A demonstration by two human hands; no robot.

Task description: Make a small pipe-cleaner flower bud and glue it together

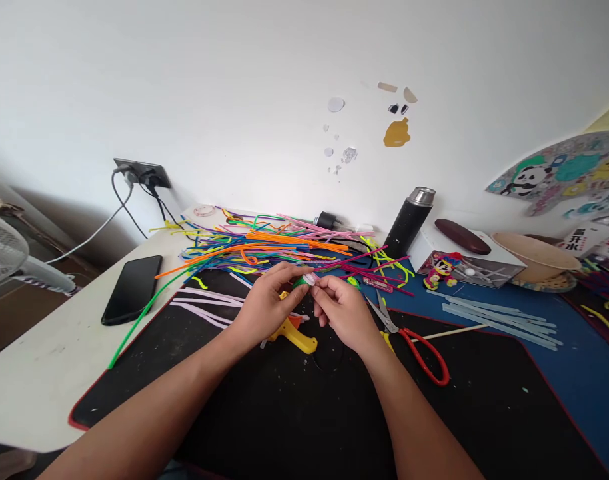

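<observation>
My left hand (269, 297) and my right hand (345, 312) meet over the black mat (294, 420), fingertips pinched together. Between them is a small pipe cleaner piece (310, 279), pale pink-white with green beside it; the fingers cover much of it. Just beneath my left hand lies a yellow glue gun (300, 338), partly hidden by that hand. Several pale lilac pipe cleaners (199, 310) lie left of my left hand. To the right of my right hand rest red-handled scissors (427, 360), blades slightly apart.
A heap of colourful pipe cleaners (284, 243) spreads along the wall. A phone (131, 290) lies at left. At right stand a black thermos (410, 223), a small figurine (442, 270) and a bowl (534, 253), with translucent glue sticks (504, 321) in front. A fan (4, 250) is far left.
</observation>
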